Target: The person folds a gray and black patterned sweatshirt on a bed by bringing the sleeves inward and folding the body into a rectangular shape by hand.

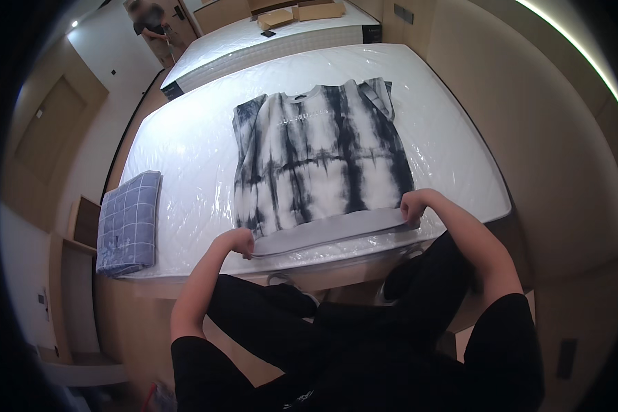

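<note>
A black, grey and white tie-dyed sweatshirt [309, 165] lies flat on a plastic-wrapped mattress [195, 170], its neckline pointing away from me. Writing crosses its chest. The sleeves are tucked or folded in near the shoulders. Along the near side, a plain light-grey band [335, 226] of the fabric shows at the hem. My left hand [239, 241] pinches the left corner of that hem. At the right corner, my right hand [416, 203] grips the hem with curled fingers. Both hands are close to the mattress's near edge.
A folded blue checked quilt [131, 221] rests on the mattress's left corner. Beyond stands a second wrapped mattress [226, 49] bearing opened cardboard [319, 11] and a dark flat object [268, 34]. A person [152, 28] stands at the far left by a door. A wall [515, 118] runs along the right.
</note>
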Demonstrator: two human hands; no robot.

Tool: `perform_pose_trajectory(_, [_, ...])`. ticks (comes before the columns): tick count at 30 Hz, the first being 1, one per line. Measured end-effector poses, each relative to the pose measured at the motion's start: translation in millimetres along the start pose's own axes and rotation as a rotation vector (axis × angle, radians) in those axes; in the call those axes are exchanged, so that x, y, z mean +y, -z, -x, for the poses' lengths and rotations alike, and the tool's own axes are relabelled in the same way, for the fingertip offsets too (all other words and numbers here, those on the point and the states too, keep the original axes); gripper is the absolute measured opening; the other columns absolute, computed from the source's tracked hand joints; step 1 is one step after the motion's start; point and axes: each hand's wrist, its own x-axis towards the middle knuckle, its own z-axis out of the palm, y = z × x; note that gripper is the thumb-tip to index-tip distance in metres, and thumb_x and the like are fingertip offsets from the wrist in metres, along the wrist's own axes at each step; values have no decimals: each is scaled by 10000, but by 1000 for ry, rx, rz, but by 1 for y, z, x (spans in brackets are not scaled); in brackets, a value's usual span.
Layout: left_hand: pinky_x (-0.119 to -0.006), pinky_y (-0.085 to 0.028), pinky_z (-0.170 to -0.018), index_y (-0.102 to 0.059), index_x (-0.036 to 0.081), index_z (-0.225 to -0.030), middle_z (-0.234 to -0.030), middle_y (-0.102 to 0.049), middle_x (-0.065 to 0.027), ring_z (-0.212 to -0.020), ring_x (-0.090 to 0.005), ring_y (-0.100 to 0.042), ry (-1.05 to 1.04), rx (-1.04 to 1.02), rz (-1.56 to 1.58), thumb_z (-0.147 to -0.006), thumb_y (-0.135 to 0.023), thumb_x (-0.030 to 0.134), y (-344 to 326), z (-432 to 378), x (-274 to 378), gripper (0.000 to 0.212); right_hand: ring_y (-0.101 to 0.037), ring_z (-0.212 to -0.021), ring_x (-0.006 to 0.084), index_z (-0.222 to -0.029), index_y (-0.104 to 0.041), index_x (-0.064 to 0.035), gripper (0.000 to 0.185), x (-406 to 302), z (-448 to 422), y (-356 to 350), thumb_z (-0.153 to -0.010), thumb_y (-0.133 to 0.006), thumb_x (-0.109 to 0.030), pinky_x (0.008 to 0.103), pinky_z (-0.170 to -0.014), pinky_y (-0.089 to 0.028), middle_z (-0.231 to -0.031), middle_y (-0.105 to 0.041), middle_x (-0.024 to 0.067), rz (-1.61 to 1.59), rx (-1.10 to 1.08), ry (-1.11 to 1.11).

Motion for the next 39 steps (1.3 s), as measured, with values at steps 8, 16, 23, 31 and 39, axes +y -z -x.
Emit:
perform_pose_trajectory(8, [-300, -488, -627, -681, 48, -748, -708, -663, -55, -671, -167, -623, 54, -220, 182, -671, -728, 278, 21, -5, 6, 247, -636, -743, 147, -874, -654, -91, 248, -2, 0, 24, -700, -724, -253, 287, -635, -526, -785, -646, 39, -177, -207, 5])
perform_pose_trajectory(16, [-362, -435, -856, -512, 77, -1180, -1165, -535, -155, -1047, -275, -531, -50, 451, 14, -771, -629, 326, 55, -47, 53, 493, -611, -718, 153, -1105, -568, -36, 422, 27, -3, 41, -765, -651, -274, 288, -606, -505, -881, -635, 76, -409, 296, 25])
perform_pose_trajectory(23, [-544, -228, -1010, -364, 111, -1322, -1393, -280, -184, -1292, -345, -248, -53, 1057, -70, -831, -524, 364, 69, -184, 147, 574, -606, -880, 223, -1193, -516, -39, 588, 62, -19, 51, -704, -700, -309, 331, -750, -494, -1056, -601, 147, -502, 555, 46])
perform_pose_trajectory(31, [-519, -167, -1047, -347, 67, -1334, -1411, -255, -176, -1315, -330, -216, 153, 1257, 102, -807, -501, 265, 62, -204, 201, 584, -570, -979, 256, -1204, -474, 15, 651, 95, -55, 123, -697, -727, -306, 336, -826, -460, -1097, -555, 218, -717, 1124, 33])
perform_pose_trajectory(39, [-512, -173, -1048, -353, 76, -1331, -1412, -260, -172, -1314, -316, -233, 138, 1163, 180, -762, -522, 237, 69, -202, 200, 615, -407, -1202, 328, -1237, -421, 25, 852, 93, -141, 305, -646, -705, -519, 391, -963, -363, -1247, -455, 241, -419, 1648, -87])
